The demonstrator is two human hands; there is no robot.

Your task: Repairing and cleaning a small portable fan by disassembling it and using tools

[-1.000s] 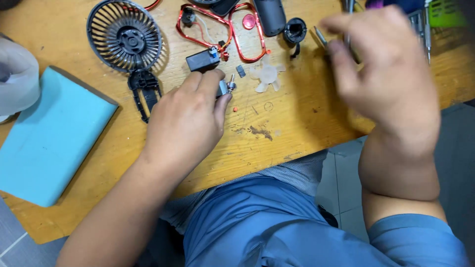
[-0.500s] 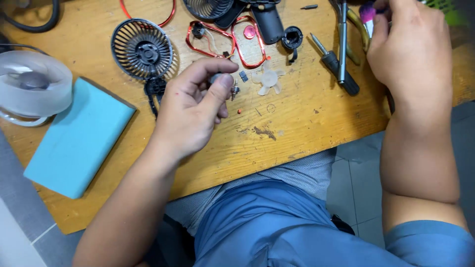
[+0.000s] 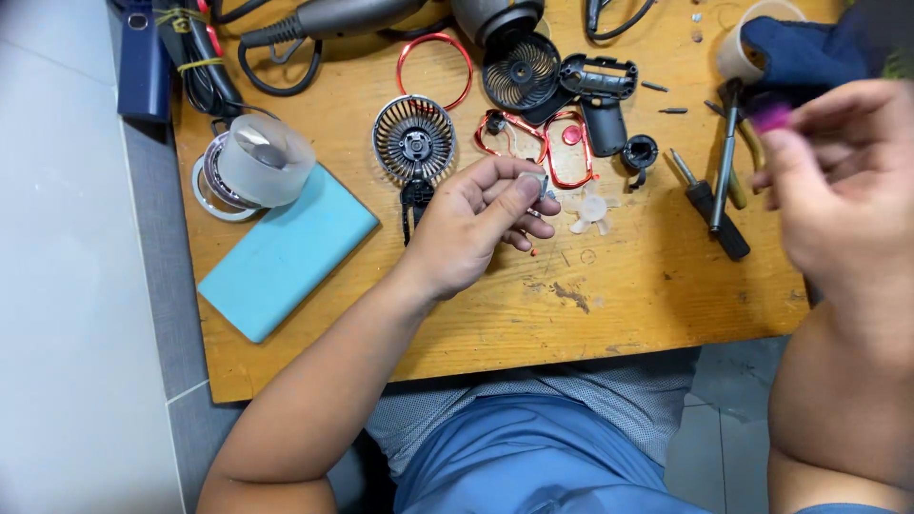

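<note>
My left hand (image 3: 481, 221) rests over the wooden table (image 3: 628, 295), fingers pinched on a small grey part (image 3: 530, 181) of a taken-apart handheld fan. A black round fan grille (image 3: 413, 141) lies just left of that hand, red plastic frame pieces (image 3: 533, 143) just beyond it, and a clear fan blade (image 3: 590, 211) to its right. My right hand (image 3: 833, 205), blurred and raised near the camera, grips a tool with a purple-pink handle (image 3: 771, 116) between thumb and fingers. Below it lie a black-handled screwdriver (image 3: 709, 205) and another slim tool (image 3: 725, 171).
A light blue flat pad (image 3: 286, 252) lies at the table's left, with a clear round lens on rings (image 3: 252, 162) behind it. A black fan housing (image 3: 605, 95), a second round grille (image 3: 519, 71), a red ring (image 3: 433, 67), cables and a grey hair dryer (image 3: 352, 14) crowd the far edge.
My right hand has come down and nearer the camera with the purple-handled tool. My left hand has turned palm up, lifting the small part. The view has shifted right.
</note>
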